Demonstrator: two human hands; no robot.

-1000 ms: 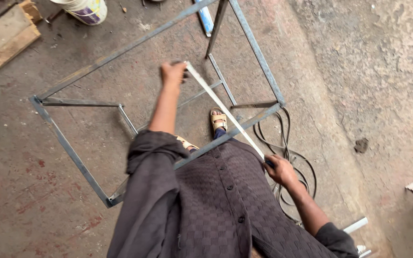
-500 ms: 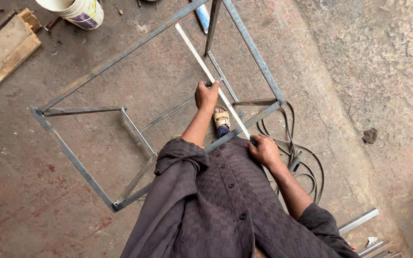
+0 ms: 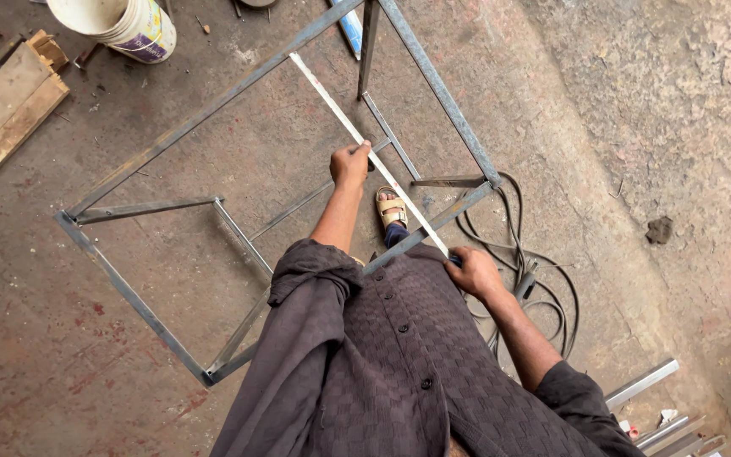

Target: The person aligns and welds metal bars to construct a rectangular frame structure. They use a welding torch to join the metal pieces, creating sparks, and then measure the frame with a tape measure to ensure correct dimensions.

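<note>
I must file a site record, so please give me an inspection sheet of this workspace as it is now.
Surface: stained concrete floor.
Job's things: grey metal frame; long pale metal strip laid across it.
Clutter: white bucket, wooden planks, metal offcuts, a stone.
Grippers: left hand grips the strip near its middle; right hand holds its near end.
Cables: black cable coiled on the floor beside the frame.
Surroundings: rough pale ground at right.

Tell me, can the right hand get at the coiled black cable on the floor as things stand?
Probably not at once: the right hand grips the near end of the white measuring strip, and the metal frame's rail lies close by. The black cable lies just beyond it, uncovered.
</note>
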